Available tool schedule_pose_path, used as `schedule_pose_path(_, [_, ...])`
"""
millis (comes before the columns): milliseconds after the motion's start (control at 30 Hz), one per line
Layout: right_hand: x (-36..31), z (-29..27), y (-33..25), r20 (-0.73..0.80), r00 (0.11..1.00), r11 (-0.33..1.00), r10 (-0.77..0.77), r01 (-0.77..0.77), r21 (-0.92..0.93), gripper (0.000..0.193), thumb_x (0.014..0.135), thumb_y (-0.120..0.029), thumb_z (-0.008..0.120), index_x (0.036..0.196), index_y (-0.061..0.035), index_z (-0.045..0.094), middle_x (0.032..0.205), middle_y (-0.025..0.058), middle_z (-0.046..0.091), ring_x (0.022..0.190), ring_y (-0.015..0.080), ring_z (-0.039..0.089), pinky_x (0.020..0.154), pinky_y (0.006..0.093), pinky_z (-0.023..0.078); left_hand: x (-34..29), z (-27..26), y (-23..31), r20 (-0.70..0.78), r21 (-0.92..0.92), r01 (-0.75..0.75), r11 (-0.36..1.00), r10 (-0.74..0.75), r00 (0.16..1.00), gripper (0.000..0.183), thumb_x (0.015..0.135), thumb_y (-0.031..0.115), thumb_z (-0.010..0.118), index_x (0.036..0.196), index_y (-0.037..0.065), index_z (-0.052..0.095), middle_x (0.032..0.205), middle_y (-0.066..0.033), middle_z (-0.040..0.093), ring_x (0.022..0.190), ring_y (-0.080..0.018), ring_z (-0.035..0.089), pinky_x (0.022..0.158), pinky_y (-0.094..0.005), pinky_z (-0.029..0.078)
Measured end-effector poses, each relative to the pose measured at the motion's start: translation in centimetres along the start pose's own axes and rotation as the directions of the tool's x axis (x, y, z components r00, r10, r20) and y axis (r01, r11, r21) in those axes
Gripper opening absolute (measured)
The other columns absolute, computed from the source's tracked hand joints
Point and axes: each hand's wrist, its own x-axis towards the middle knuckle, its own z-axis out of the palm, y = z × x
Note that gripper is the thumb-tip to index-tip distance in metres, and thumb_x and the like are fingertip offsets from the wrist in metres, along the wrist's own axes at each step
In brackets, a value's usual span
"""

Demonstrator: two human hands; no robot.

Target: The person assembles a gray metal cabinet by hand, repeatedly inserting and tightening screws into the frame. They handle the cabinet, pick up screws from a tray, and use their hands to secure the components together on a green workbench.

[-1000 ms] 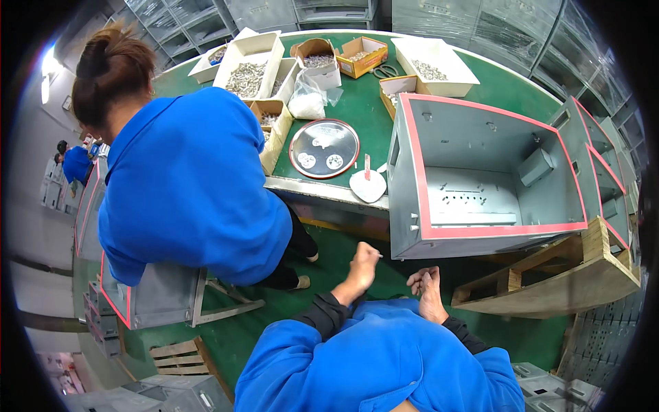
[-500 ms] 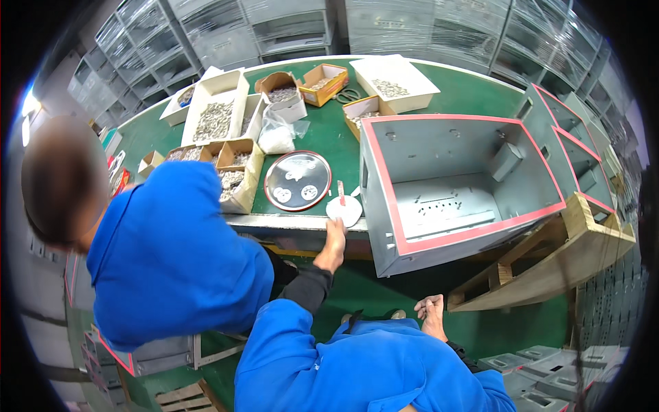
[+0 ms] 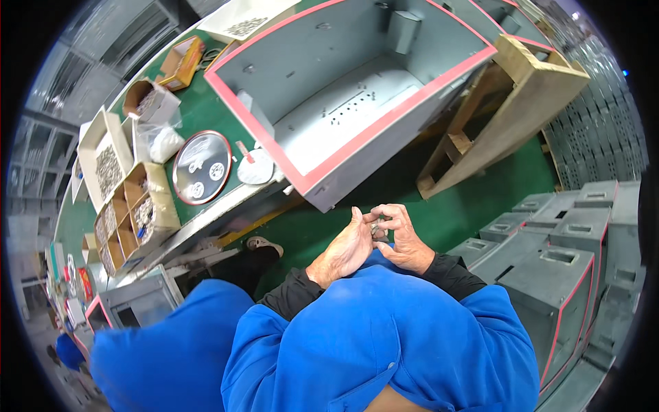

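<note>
Above my lap and in front of the bench, my two hands meet. My left hand point(image 3: 345, 248) shows a flat palm, thumb raised and fingers stretched toward the right one. My right hand point(image 3: 406, 246) has curled fingers around a few small grey metal parts point(image 3: 375, 229), whose exact kind is too small to tell. Fingertips of both hands touch or overlap there. Just beyond them stands a large grey metal cabinet point(image 3: 384, 141) with a pink-red rim, its open side up. Small dark pieces lie on its inner floor.
On the green bench point(image 3: 175, 113) lie a round dark-faced disc point(image 3: 206, 154), a white disc point(image 3: 255, 167), a divided carton point(image 3: 161, 199) and trays of small parts. A wooden frame point(image 3: 515, 117) stands at right, with grey metal boxes point(image 3: 542, 275) below. A blue-clothed co-worker point(image 3: 171, 343) is close at left.
My left hand has drawn back from beside the white disc to meet my right hand, which has risen slightly. My view has turned right, shifting the bench leftward.
</note>
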Motion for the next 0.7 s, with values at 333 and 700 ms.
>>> schedule_pose_path(333, [-3.0,-3.8,3.4,-0.213,0.931,0.915,0.296,-0.212,0.345,0.021,0.084,-0.007,0.052,0.102,-0.0078,0.042,0.118,0.0138,0.043,0.104,0.0222,0.047,0.087,0.0373,0.045,5.8,4.3,-0.8,0.055,0.111,0.091,0.99,-0.097,0.994,0.064,0.092,0.059,0.024,0.12,0.006,0.046,0.105,-0.0015,0.045,0.096,-0.0131,0.04,0.089,-0.0309,0.033])
schedule_pose_path(700, [-0.6,-15.1,12.9,-0.215,0.897,0.678,0.386,-0.118,0.725,0.016,0.09,0.003,0.045,0.101,-0.007,0.04,0.106,0.0098,0.047,0.084,0.0113,0.048,0.073,0.026,0.045,20.9,10.3,-1.8,-0.044,0.443,-0.132,0.887,0.169,0.985,0.035,0.096,0.045,0.036,0.104,0.012,0.044,0.106,0.0015,0.043,0.105,-0.0108,0.038,0.095,-0.0311,0.029])
